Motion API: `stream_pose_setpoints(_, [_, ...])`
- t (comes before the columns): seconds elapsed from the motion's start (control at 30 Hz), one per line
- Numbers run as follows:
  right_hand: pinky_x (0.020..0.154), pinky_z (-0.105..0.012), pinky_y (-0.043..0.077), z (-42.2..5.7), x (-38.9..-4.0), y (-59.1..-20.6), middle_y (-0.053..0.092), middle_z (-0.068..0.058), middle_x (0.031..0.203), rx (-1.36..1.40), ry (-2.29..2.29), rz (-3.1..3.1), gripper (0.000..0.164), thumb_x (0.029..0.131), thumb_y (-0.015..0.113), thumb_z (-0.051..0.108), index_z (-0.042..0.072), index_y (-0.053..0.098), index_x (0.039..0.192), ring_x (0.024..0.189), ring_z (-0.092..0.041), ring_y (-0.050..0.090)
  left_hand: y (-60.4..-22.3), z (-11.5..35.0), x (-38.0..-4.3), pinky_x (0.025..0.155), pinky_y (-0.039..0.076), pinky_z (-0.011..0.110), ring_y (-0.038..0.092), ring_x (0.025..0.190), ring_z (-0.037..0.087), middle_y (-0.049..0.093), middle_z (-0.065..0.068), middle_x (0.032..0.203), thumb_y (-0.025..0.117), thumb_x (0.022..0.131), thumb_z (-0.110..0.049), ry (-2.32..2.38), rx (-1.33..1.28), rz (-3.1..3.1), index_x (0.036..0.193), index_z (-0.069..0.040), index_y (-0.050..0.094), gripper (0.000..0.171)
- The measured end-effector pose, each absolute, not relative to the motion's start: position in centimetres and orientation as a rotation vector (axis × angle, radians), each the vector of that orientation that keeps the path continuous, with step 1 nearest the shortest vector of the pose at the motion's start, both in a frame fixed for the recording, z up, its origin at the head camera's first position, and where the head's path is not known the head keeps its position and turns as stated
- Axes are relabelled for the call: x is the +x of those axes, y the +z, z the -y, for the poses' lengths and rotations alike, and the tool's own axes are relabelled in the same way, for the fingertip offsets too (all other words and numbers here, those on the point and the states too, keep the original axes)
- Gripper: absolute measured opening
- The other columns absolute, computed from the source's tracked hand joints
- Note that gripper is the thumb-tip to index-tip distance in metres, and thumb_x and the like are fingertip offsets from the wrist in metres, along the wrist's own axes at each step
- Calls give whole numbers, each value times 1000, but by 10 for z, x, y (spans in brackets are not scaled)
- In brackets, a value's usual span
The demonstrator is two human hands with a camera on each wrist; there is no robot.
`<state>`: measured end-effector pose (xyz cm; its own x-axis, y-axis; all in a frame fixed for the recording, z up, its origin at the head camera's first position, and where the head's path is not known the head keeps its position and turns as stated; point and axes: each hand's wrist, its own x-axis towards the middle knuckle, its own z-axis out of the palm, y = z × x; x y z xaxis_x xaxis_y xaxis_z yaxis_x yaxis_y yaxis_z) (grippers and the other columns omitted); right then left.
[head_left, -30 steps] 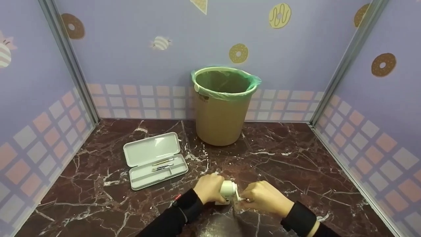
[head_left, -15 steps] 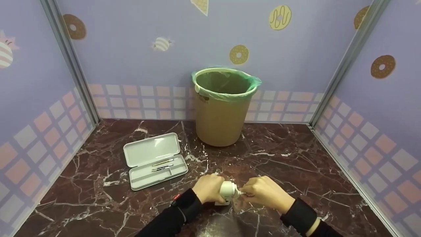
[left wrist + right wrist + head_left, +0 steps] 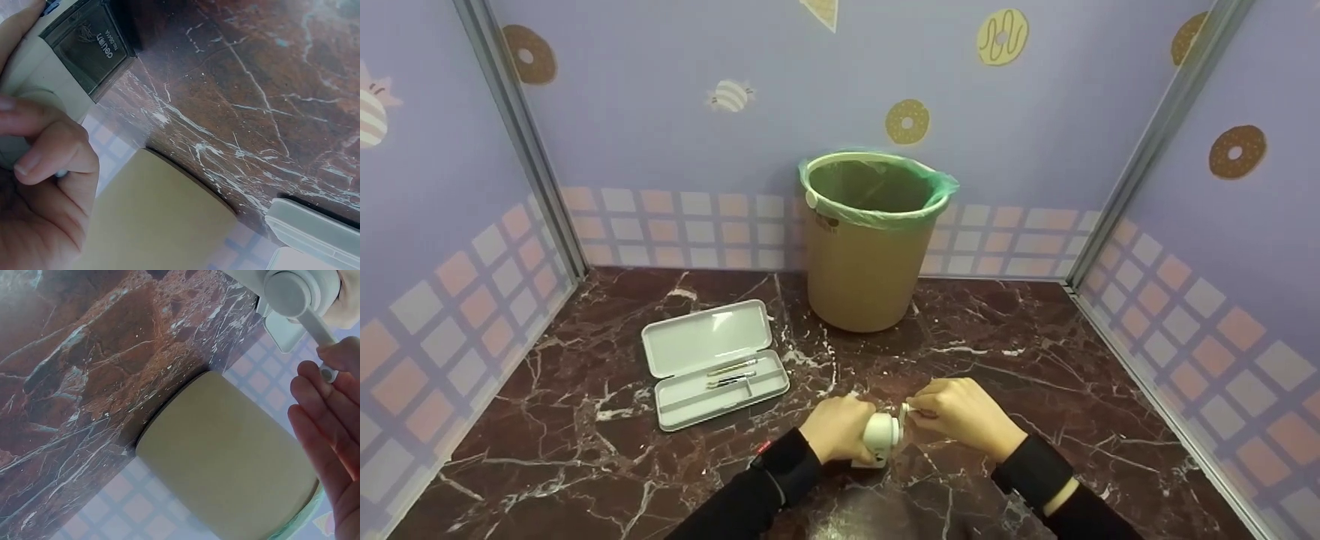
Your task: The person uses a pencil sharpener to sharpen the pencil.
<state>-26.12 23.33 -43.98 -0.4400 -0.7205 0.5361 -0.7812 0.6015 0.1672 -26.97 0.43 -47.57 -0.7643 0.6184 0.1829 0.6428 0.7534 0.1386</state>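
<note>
A white crank pencil sharpener stands on the marble-patterned tabletop in the head view. My left hand grips its body from the left side. The left wrist view shows its dark see-through shavings drawer with some shavings inside. On the sharpener's right side is the crank arm, pointing up and away in the head view. My right hand pinches the small crank knob between thumb and fingers. Whether a pencil sits in the sharpener cannot be seen.
An open white pencil case lies to the left, with a few thin pencil-like sticks in its tray. Behind the hands stands a tan waste bin with a green liner. Patterned walls enclose the back and sides.
My right hand has moved upward and away, and the crank arm has swung from pointing down to pointing up. The left hand stays on the sharpener.
</note>
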Motion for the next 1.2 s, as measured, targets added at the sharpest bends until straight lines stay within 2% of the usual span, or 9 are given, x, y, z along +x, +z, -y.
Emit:
stream_pose_setpoints(0.3, [55, -24, 51, -230, -272, -446, 72, 6, 72, 1134, 112, 2311, 9, 77, 83, 11, 16, 76, 78, 60, -7, 64, -475, -4, -271, 59, 52, 28, 63, 66, 15, 70, -2, 78, 94, 60, -42, -297, -1030, 2841, 85, -14, 66, 47])
stream_pose_setpoints(0.73, [60, -30, 56, -228, -283, -462, 76, 3, 78, 1100, 102, 2438, 3, 83, 80, 13, 15, 77, 83, 66, -14, 70, -477, -3, -272, 60, 54, 29, 64, 65, 15, 71, -2, 77, 93, 60, -40, -286, -1047, 2809, 83, -14, 65, 45])
stream_pose_setpoints(1.07, [58, -32, 55, -226, -283, -467, 75, 1, 77, 1083, 78, 2512, 6, 86, 79, 15, 14, 75, 81, 65, -16, 69, -478, -3, -271, 59, 54, 28, 63, 65, 16, 71, -1, 78, 94, 61, -40, -296, -1050, 2817, 84, -13, 66, 46])
stream_pose_setpoints(1.2, [56, -32, 54, -225, -284, -471, 74, 2, 75, 1108, 30, 2492, 12, 86, 78, 16, 15, 71, 76, 64, -16, 69, -478, -4, -272, 59, 54, 28, 63, 65, 16, 70, -1, 78, 94, 61, -39, -288, -1046, 2821, 85, -13, 66, 45])
